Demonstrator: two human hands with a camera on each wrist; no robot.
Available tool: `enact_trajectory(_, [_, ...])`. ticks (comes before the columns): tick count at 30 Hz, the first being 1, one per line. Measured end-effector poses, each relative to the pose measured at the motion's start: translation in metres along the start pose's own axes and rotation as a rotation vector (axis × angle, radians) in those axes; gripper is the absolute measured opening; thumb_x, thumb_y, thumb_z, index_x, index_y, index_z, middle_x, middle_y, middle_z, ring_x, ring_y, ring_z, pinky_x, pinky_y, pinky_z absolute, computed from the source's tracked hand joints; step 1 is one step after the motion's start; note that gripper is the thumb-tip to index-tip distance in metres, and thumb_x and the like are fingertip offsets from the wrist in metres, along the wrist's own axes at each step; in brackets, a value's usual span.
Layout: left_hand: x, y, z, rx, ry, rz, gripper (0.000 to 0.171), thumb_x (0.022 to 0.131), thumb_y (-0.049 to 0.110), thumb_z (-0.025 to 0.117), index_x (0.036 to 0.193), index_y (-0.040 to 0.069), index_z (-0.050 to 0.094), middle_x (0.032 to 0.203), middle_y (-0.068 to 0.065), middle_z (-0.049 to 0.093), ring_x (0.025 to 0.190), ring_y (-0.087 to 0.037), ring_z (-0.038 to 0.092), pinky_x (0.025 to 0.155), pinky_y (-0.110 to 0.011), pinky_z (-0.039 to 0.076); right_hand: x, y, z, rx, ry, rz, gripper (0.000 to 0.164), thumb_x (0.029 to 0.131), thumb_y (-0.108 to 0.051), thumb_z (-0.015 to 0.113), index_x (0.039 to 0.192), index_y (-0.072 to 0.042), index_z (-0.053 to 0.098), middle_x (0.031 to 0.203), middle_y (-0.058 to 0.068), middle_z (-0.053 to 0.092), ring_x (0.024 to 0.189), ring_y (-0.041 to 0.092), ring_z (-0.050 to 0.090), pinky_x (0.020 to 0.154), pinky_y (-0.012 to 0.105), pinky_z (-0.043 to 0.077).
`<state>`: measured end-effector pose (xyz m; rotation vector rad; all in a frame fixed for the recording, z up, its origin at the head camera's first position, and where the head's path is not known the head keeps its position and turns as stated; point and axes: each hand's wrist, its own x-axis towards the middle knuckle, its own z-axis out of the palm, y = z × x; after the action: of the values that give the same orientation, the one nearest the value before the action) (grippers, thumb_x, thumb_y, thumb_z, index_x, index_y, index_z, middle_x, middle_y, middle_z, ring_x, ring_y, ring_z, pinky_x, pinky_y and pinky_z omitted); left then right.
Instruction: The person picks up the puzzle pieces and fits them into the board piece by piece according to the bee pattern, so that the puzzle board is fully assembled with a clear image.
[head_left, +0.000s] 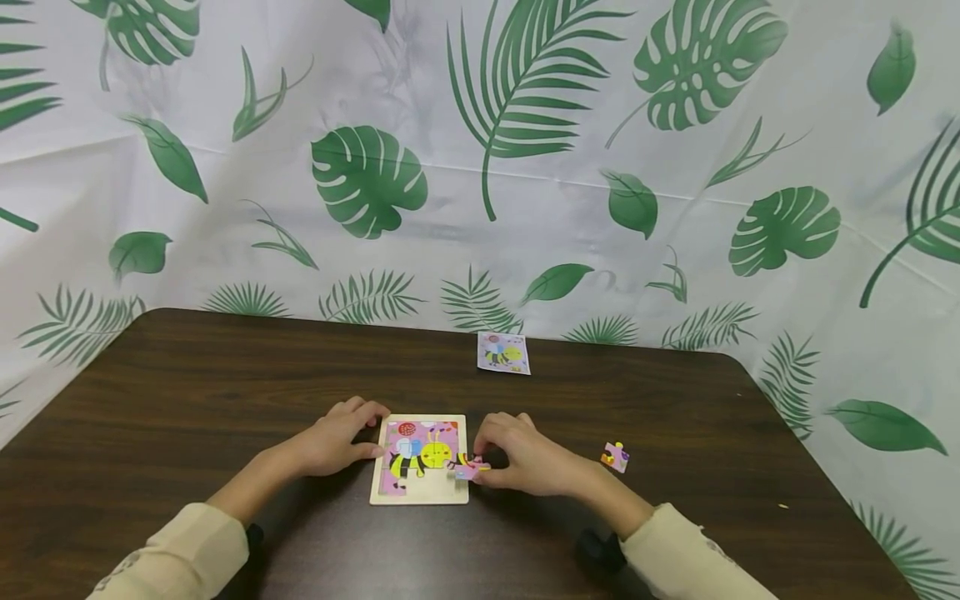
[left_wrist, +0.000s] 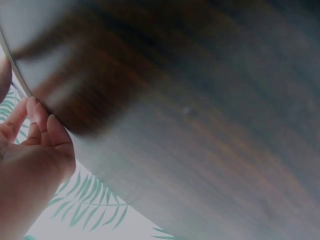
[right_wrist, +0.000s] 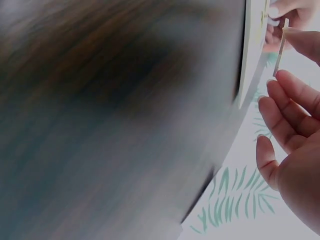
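A square wooden jigsaw puzzle board (head_left: 420,500) lies on the table, partly filled with pieces that form a yellow and black bee on pink. My left hand (head_left: 337,437) rests at its upper left corner, thumb and fingertips touching the edge. In the left wrist view, the left hand's fingers (left_wrist: 42,122) lie against the board's thin edge. My right hand (head_left: 521,454) pinches a pink puzzle piece (head_left: 471,470) between thumb and fingers over the board's right side. The right wrist view shows that piece (right_wrist: 281,52) edge-on, tilted, above the board (right_wrist: 254,50).
One loose puzzle piece (head_left: 616,457) lies on the dark wooden table (head_left: 225,375) to the right. A printed card (head_left: 503,353) with the bee picture is near the back edge. Behind the table hangs a white leaf-patterned cloth (head_left: 555,192). A small scrap (head_left: 783,506) lies far right.
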<state>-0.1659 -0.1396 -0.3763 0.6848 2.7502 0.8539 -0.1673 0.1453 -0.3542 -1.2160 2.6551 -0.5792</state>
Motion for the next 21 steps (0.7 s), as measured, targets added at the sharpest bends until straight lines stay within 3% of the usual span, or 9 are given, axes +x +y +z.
enact_trajectory(11, [0.000,0.001,0.000,-0.005,-0.005,0.011,0.040,0.085,0.022,0.065,0.118,0.005,0.049,0.101,-0.006,0.046,0.094,-0.027,0.043,0.080,-0.048,0.037,0.022,-0.018,0.010,-0.021,-0.061,-0.008,0.020,0.079,-0.024,0.072,0.088,-0.011,0.061,0.088,-0.007,0.051,0.085,0.007,0.046,0.073,0.026,0.025])
enact_trajectory(21, [-0.001,0.000,0.000,-0.013,-0.008,0.010,0.040,0.086,0.022,0.064,0.118,0.005,0.049,0.101,-0.007,0.047,0.095,-0.027,0.043,0.080,-0.050,0.037,0.034,-0.026,0.022,-0.080,-0.066,-0.020,0.020,0.077,-0.026,0.073,0.085,-0.013,0.062,0.084,-0.010,0.049,0.080,0.003,0.043,0.071,0.023,0.024])
